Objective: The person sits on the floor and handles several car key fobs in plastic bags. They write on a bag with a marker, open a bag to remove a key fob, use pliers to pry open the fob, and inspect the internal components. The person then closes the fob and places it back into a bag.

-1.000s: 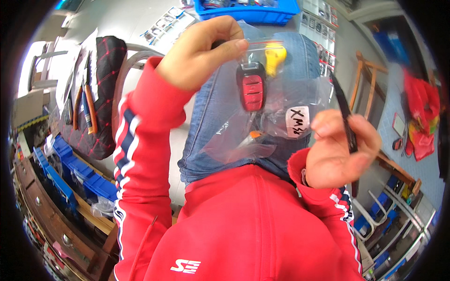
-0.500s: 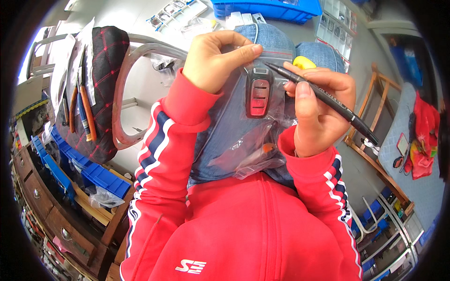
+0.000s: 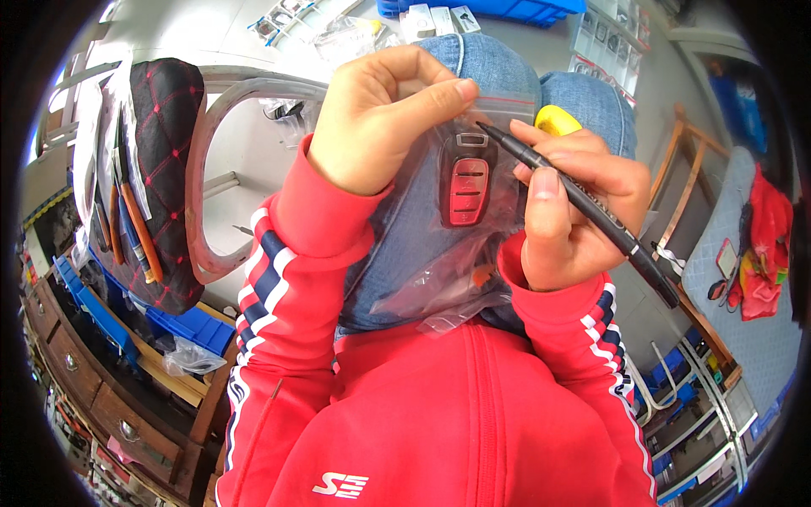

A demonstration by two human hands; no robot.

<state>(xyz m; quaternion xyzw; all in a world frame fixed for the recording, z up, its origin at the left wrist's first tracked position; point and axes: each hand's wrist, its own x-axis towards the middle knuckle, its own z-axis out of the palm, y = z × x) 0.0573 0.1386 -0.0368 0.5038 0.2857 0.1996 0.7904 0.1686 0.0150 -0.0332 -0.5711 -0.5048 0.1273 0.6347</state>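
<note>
My left hand pinches the top of a clear zip bag with a red line along its seal. Inside the bag lies a black car key fob with a red button panel, above my jeans. My right hand grips a black marker pen, its dark tip pointing up and left, near the top of the fob; I cannot tell whether it touches the bag. A yellow rounded thing shows just behind the right fingers. Lower on my lap is more crumpled clear plastic with something orange in it.
To the left stands a chair with a black quilted seat, carrying hand tools on clear plastic. Beyond my knees are a blue bin, small white boxes and packed parts. Wooden drawers stand lower left; a red cloth lies right.
The view has shifted slightly. The pen tip has moved a little down relative to the bag's top, and the fob lies a bit lower in the picture. Both hands keep their holds.
</note>
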